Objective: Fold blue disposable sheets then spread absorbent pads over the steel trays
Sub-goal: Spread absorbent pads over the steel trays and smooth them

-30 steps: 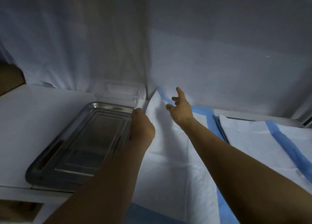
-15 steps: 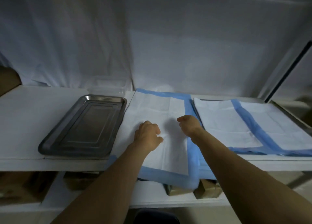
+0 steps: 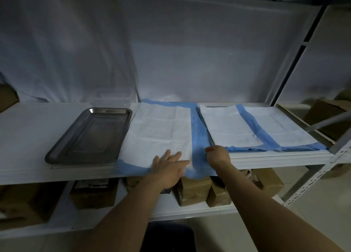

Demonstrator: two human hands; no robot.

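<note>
While the left hand (image 3: 169,166) lies flat with fingers spread on it, the white blue-bordered absorbent pad (image 3: 161,132) sits mid-shelf, bare rectangular steel tray (image 3: 89,135) at nine o'clock. Right hand (image 3: 217,154) curled at its blue edge; grip uncertain. Light, limp; take by corners.

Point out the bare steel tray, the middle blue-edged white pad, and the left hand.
bare steel tray (image 3: 89,135), head view, flat floor.
middle blue-edged white pad (image 3: 159,130), head view, white centre.
left hand (image 3: 170,168), head view, back of hand.
</note>
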